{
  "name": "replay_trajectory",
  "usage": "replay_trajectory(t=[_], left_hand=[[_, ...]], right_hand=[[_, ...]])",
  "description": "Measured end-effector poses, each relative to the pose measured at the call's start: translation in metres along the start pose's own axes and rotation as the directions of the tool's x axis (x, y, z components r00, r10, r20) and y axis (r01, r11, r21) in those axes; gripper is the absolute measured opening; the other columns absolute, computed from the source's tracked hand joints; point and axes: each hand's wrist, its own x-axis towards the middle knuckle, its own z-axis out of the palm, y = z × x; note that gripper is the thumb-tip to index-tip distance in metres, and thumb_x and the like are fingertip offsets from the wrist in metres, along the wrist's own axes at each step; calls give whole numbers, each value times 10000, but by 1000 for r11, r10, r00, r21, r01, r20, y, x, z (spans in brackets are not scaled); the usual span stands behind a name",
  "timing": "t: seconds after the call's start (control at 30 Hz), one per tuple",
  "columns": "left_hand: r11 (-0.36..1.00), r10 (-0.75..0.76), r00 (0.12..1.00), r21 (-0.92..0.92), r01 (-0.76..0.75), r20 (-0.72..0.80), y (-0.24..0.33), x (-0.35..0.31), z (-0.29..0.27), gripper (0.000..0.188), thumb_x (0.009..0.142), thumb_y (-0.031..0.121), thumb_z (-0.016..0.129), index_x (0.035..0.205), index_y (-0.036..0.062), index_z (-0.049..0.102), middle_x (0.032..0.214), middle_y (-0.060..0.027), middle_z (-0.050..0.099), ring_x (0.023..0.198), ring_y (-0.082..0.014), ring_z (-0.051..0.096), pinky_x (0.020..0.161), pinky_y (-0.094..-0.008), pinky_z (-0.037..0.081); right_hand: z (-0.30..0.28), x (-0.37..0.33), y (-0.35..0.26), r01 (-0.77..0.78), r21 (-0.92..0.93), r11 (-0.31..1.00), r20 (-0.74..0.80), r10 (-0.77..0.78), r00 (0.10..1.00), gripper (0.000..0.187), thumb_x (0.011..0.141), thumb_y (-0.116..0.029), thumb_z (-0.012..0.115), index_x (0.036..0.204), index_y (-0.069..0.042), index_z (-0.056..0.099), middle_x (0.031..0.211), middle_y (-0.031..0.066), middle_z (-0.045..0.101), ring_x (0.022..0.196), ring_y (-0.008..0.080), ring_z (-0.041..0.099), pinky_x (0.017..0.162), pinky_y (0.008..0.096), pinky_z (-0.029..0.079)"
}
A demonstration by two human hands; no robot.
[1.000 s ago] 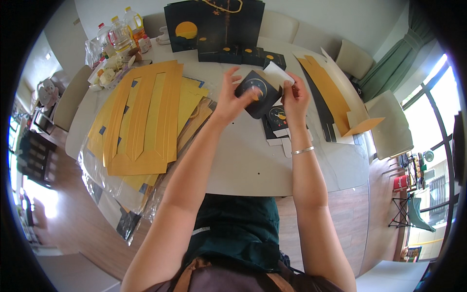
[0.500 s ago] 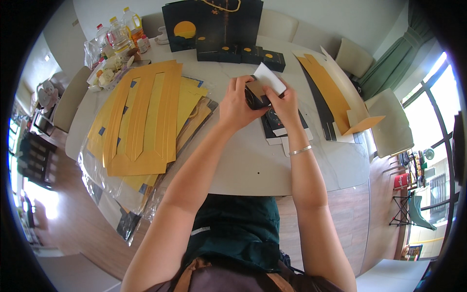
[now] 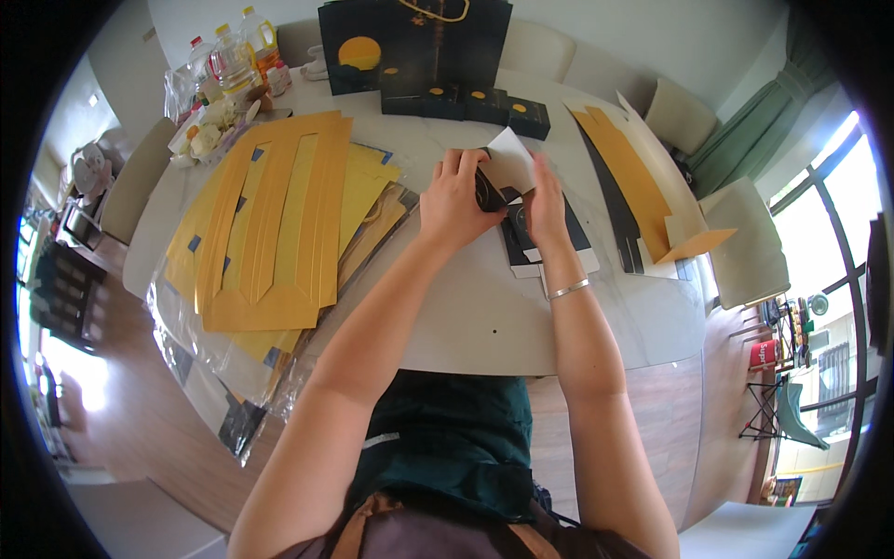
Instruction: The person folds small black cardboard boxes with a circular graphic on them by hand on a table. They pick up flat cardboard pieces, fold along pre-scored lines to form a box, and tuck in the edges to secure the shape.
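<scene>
Above the table's middle I hold a small black cardboard box (image 3: 494, 193) with a white inner flap (image 3: 509, 160) standing up from it. My left hand (image 3: 453, 197) is wrapped round the box's left side, thumb along its near lower edge. Against its right side presses my right hand (image 3: 547, 205), fingers up along the white flap; a silver bangle circles that wrist. Beneath the hands lie flat black-and-white card blanks (image 3: 573, 239), partly covered by my right hand. The inside of the box cannot be made out.
Finished small black boxes (image 3: 484, 104) line up before a large black gift bag (image 3: 414, 51) at the back. Gold card sheets (image 3: 321, 224) in plastic cover the table's left. A folded gold card strip (image 3: 629, 172) lies right. Bottles (image 3: 228, 65) stand far left.
My right thumb has left the top of the box, and the right fingers now lie straight along its right side. The white flap has turned more upright. My left hand keeps its hold.
</scene>
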Motion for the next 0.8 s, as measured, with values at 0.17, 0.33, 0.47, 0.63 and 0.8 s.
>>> replay_trajectory(t=[0.17, 0.33, 0.47, 0.63, 0.8], left_hand=[[998, 4, 1000, 57, -5, 11, 5, -2, -2, 780, 584, 318, 885, 1228, 187, 465, 1204, -64, 493, 1108, -325, 533, 786, -438, 533], [999, 8, 1000, 43, -7, -10, 3, -3, 3, 788, 598, 364, 875, 1246, 172, 470, 1213, -80, 495, 1092, -331, 541, 776, -439, 537], [1000, -7, 1000, 27, 7, -29, 0, -3, 2, 786, 597, 331, 868, 1247, 149, 464, 1204, -91, 502, 1082, -336, 550, 757, -440, 541], [995, -80, 997, 51, 81, -16, 4, -1, 1, 831, 617, 302, 848, 1286, 89, 403, 1217, -120, 524, 1099, -343, 554, 781, -447, 535], [994, -112, 991, -16, 111, -76, 7, -1, 0, 853, 628, 287, 829, 1311, 51, 375, 1200, -150, 556, 1069, -368, 564, 781, -453, 531]], right_hand=[[10, -5, -16, -113, 283, 952, 97, 89, 991, 534, 1042, -433, 353, 1305, -21, 567, 1209, 97, 615, 1128, 162, 551, 962, 290, 440], [15, -8, -14, -17, -94, 995, 92, 26, 995, 514, 1042, -424, 361, 1299, -42, 589, 1219, 77, 618, 1129, 154, 551, 982, 277, 423], [19, -10, -7, 223, -358, 907, 181, -167, 969, 456, 1038, -364, 413, 1303, -32, 580, 1264, 112, 611, 1149, 176, 563, 991, 269, 410], [17, -8, 1, 372, -472, 799, 270, -271, 924, 386, 1017, -260, 488, 1299, -9, 569, 1304, 159, 594, 1188, 201, 564, 1005, 287, 408], [20, -9, 2, 364, -500, 786, 219, -292, 931, 339, 1000, -191, 519, 1282, -13, 582, 1256, 137, 631, 1134, 209, 605, 970, 285, 442]])
